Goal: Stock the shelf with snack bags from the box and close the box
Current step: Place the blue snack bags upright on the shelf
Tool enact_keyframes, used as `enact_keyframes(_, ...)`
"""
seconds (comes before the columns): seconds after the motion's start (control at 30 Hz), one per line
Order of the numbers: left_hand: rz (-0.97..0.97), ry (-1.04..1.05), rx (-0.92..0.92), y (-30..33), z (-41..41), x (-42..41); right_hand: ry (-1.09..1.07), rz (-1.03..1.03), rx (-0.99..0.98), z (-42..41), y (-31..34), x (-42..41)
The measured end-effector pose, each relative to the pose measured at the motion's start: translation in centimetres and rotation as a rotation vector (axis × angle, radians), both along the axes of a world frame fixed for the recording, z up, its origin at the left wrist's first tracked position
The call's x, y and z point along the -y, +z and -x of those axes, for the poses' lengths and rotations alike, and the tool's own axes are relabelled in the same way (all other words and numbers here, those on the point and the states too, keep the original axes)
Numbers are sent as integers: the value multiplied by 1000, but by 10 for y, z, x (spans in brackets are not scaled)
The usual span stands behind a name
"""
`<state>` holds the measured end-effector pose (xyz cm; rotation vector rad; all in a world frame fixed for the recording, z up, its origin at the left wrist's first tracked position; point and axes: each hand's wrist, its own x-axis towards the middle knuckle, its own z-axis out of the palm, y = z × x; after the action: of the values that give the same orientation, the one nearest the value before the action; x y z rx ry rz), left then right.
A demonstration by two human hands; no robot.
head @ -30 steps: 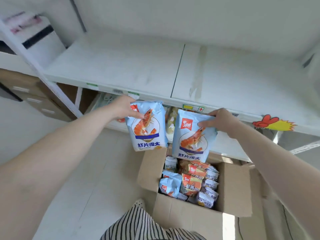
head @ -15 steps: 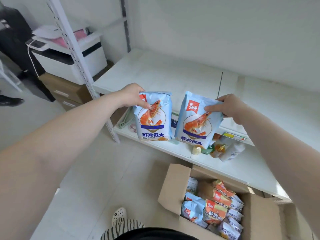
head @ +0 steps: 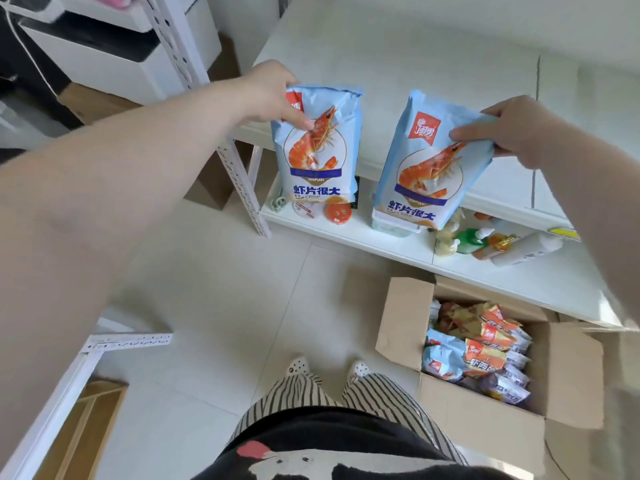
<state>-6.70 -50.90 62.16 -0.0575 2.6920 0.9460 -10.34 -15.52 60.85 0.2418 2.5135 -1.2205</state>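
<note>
Two things lay near us: our striped trouser legs (head: 346,400) and, to their right on the floor, the open brown cardboard box (head: 485,420), part full of snack packets. Farther out, our left hand (head: 268,93) pinched the top corner of one pale blue prawn-crisp bag (head: 317,161), and our right hand (head: 516,131) pinched its twin, the second blue prawn bag (head: 427,174). Both bags hung long axis upright, side by side, apart. Beyond them lay the white upper shelf board (head: 415,46), ahead and nearest the left hand, we judged.
</note>
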Motion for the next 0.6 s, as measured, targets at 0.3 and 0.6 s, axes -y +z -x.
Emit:
enact_keyframes(0.3,-100,13,19,5,68,33,50,-12,-13,75,19,39)
enact_keyframes(0.6,-116,33,-14,9,137,71,91,0,-6,150,33,82)
